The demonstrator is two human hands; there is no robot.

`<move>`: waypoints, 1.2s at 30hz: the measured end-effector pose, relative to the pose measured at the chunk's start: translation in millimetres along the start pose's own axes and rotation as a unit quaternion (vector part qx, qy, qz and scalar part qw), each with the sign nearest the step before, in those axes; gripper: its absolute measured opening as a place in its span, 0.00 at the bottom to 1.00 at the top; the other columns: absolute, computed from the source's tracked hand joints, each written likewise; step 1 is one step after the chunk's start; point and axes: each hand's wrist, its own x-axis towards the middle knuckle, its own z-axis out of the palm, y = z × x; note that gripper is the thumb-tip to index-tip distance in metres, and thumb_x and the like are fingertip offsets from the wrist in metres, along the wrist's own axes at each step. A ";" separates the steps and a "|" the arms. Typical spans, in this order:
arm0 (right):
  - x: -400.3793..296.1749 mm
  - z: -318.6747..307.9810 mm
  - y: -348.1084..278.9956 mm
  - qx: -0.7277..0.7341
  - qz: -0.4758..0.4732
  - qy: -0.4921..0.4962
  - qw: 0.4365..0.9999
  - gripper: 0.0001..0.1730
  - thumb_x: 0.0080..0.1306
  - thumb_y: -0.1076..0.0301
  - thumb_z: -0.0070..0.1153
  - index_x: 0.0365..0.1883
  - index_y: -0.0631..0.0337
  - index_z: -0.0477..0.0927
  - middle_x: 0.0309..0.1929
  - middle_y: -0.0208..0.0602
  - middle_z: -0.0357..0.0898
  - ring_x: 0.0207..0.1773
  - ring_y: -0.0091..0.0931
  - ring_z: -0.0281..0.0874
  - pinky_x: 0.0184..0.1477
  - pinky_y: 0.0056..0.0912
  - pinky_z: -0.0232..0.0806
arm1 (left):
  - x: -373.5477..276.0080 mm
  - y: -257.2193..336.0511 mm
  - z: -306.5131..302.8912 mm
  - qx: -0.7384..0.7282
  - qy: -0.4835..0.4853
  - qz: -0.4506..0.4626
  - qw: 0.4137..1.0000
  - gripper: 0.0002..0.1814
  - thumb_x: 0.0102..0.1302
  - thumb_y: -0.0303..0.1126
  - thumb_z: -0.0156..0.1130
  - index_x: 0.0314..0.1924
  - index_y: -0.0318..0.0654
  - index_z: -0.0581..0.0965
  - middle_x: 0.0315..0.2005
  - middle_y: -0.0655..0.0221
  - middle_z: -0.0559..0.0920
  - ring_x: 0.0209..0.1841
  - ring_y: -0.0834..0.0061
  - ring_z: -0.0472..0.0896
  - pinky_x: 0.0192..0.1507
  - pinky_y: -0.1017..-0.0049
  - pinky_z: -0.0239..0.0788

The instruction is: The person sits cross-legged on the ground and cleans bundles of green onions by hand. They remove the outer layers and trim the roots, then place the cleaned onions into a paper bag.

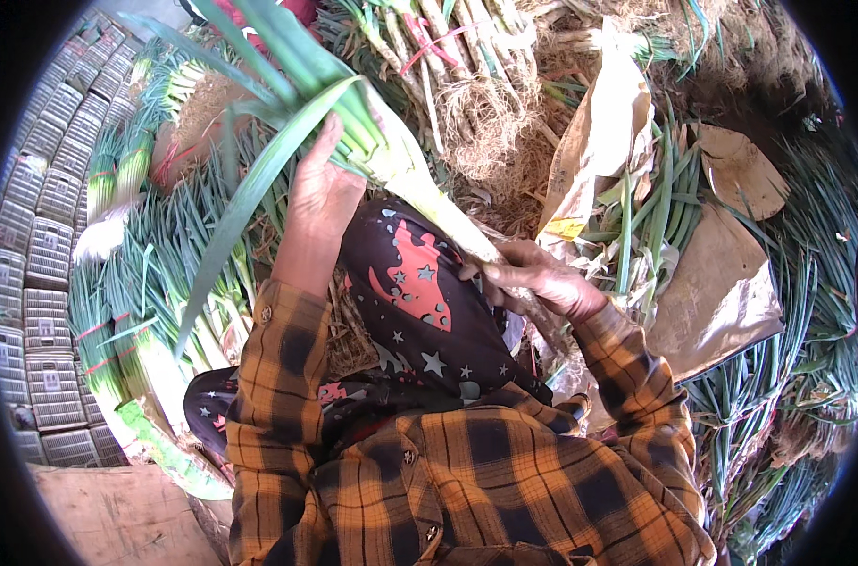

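A thick leek or large green onion (446,216) runs slantwise across my lap, its green leaves at the upper left and its pale stalk towards the lower right. My left hand (326,187) supports it where the leaves fan out, the thumb up against the leaves. Lower on the stalk, my right hand (535,276) grips it between thumb and fingers. One long leaf hangs down over my left forearm's side. The root end lies beyond my right hand, partly hidden.
Above my knee stands a root-covered bundle (471,92) tied with red string. Green onion bundles (181,247) line the left, beside stacked plastic crates (47,318). On the right are brown paper or cardboard pieces (719,297), peeled leaves and more green onions (825,283).
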 end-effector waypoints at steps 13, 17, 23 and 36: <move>78.3 45.0 -24.2 0.227 -0.302 0.228 0.897 0.06 0.63 0.71 0.55 0.33 0.65 0.79 0.27 0.28 0.78 0.27 0.15 0.70 0.30 0.19 0.64 | -3.7 -42.6 -17.8 0.117 0.104 0.093 0.983 0.18 0.61 0.31 0.60 0.51 0.35 0.74 0.48 0.65 0.78 0.48 0.72 0.78 0.54 0.70 0.68; 38.6 -8.7 -20.7 0.150 -0.291 0.400 0.856 0.05 0.61 0.72 0.52 0.33 0.62 0.78 0.21 0.28 0.76 0.20 0.16 0.69 0.25 0.18 0.61 | 0.3 -8.3 -25.0 0.091 0.130 0.112 0.981 0.20 0.62 0.32 0.59 0.53 0.34 0.72 0.48 0.64 0.78 0.48 0.70 0.78 0.55 0.68 0.68; -79.7 -113.8 -24.1 0.095 -0.335 0.594 0.725 0.12 0.65 0.65 0.53 0.38 0.66 0.78 0.33 0.33 0.77 0.34 0.20 0.72 0.37 0.21 0.66 | -3.9 99.4 -89.9 0.066 0.220 0.205 0.951 0.22 0.58 0.32 0.63 0.53 0.37 0.72 0.49 0.68 0.78 0.50 0.67 0.76 0.55 0.60 0.68; -93.4 -258.4 25.1 0.057 -0.265 0.701 0.660 0.08 0.62 0.68 0.57 0.28 0.65 0.80 0.22 0.28 0.75 0.17 0.19 0.66 0.18 0.23 0.58 | -46.2 137.8 -148.1 0.120 0.231 0.216 0.941 0.20 0.57 0.31 0.64 0.51 0.39 0.73 0.48 0.67 0.77 0.52 0.63 0.74 0.56 0.55 0.64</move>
